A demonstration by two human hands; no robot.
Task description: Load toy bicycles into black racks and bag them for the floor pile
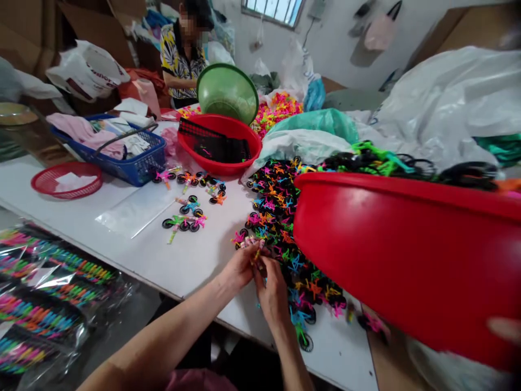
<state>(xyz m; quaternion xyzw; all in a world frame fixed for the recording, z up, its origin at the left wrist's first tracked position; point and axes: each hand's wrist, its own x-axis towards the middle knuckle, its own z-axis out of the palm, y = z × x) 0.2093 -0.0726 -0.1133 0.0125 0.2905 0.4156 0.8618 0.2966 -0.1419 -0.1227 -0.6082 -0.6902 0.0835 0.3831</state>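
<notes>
While my left hand (240,267) and right hand (275,288) pinch small pale patterned pieces (249,243), fingers nearly closed, the multicoloured plastic toy-bicycle pile (280,206) sits just beside, right hand nearer; pieces' long axis unclear.

Small pieces (256,251): partly covered by the left hand (239,266) and right hand (273,285) — too blurred to count.
Large red basin (391,260): cut off at the right edge, inside hidden.
Rounded shape (503,329): blurred there (perhaps a fingertip).
Co-worker (183,60): hands hidden behind the green basin (226,92).
Bagged toys (44,309): cut off at left, blurred.
</notes>
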